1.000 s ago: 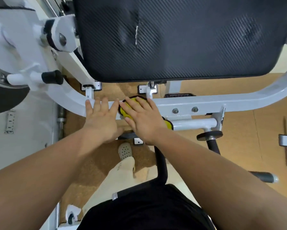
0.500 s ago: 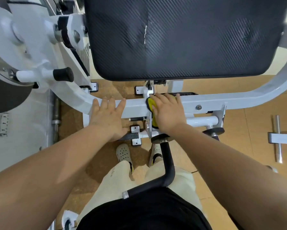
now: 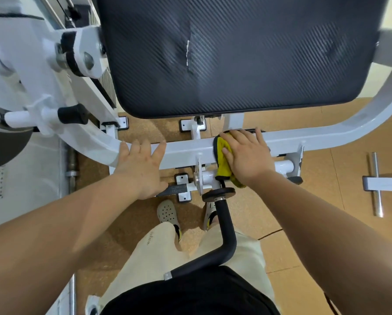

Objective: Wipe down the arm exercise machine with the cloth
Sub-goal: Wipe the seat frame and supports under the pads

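Observation:
The arm exercise machine has a white curved frame bar running across the view below a large black arm pad. My right hand lies flat on a yellow cloth and presses it onto the bar just right of centre; the cloth hangs down over the bar's near side. My left hand rests flat on the same bar further left, fingers straight, holding nothing.
A black curved handle rises from the pivot below the cloth toward my body. A white pin with a black knob sticks out at the left. A separate white and chrome bar lies on the brown floor at right. My feet stand beneath the bar.
My right hand has slid the yellow cloth rightward along the white bar, away from my left hand, which stays on the bar.

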